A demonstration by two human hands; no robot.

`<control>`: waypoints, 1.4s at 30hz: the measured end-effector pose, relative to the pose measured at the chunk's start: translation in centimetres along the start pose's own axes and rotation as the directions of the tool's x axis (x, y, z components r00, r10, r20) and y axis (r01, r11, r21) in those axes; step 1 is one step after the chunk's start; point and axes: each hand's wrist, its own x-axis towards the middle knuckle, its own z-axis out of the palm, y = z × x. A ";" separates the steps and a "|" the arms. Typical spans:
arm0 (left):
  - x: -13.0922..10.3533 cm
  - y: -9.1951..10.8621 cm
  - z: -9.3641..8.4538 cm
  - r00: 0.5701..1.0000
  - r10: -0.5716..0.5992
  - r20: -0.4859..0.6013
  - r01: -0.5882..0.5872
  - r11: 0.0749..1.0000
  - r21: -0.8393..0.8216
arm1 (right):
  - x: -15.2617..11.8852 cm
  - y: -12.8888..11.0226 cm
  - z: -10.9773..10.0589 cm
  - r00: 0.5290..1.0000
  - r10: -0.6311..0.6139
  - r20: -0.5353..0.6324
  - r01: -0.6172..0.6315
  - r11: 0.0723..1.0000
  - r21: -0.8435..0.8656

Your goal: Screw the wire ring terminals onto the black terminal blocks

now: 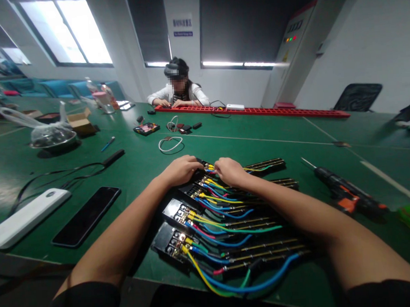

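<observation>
Several black terminal blocks with coloured wires and long dark strips lie in a row in front of me. The nearest block [168,240] has yellow, green and blue wires; another block [177,210] sits just beyond it. At the farthest block, my left hand [182,169] has its fingers bent against the block's left end. Across from it, my right hand [229,170] is closed at the yellow and red wire ends [210,168] of that same block. What its fingertips pinch is too small to make out.
To the right lies a power screwdriver [347,189]. A black phone [88,217] and a white power bank [29,217] are on the left. A person [179,88] sits across the table behind a long red rail [258,112]. White cable loops [170,145] lie ahead.
</observation>
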 end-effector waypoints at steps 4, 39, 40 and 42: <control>0.0 -0.3 0.3 1.000 0.011 -0.003 -0.011 1.000 0.016 | 0.2 0.1 0.0 1.000 -0.025 0.009 0.025 0.999 -0.022; 0.3 -0.3 0.2 1.000 0.011 -0.005 -0.012 0.986 -0.168 | -0.7 0.3 -0.3 0.997 -0.068 0.020 0.070 0.993 -0.091; 0.3 -0.2 0.2 1.000 0.013 -0.003 -0.013 0.986 -0.167 | -0.7 0.4 -0.3 0.997 -0.067 0.024 0.069 0.993 -0.093; 0.2 -0.3 0.3 1.000 0.014 -0.002 -0.014 0.986 -0.169 | -0.8 0.5 -0.2 0.997 -0.066 0.030 0.069 0.992 -0.104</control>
